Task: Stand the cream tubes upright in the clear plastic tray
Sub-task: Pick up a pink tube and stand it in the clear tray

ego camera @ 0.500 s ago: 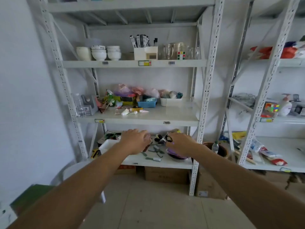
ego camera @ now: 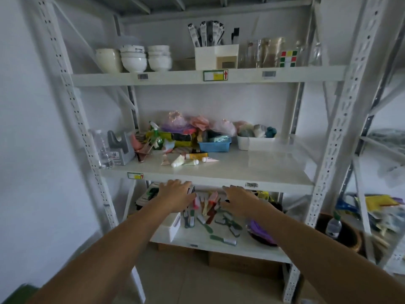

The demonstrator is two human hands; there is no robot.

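Both hands out front, empty, below the mid shelf w/ the tubes.
Approx 5 small cream tubes point(ego camera: 188, 160), white, pale green and yellow, lie flat on white metal mid shelf point(ego camera: 252, 170); blur, count unsure. Clear plastic tray: can't tell which. Left hand point(ego camera: 177, 197) and right hand point(ego camera: 238, 202) flat, fingers spread, holding nothing, over brushes point(ego camera: 210, 218) on lower shelf. Blue basket point(ego camera: 215, 145) just behind tubes.

Cream tubes point(ego camera: 188, 160) lying flat, clustered on middle shelf point(ego camera: 252, 170); tray indiscernible.
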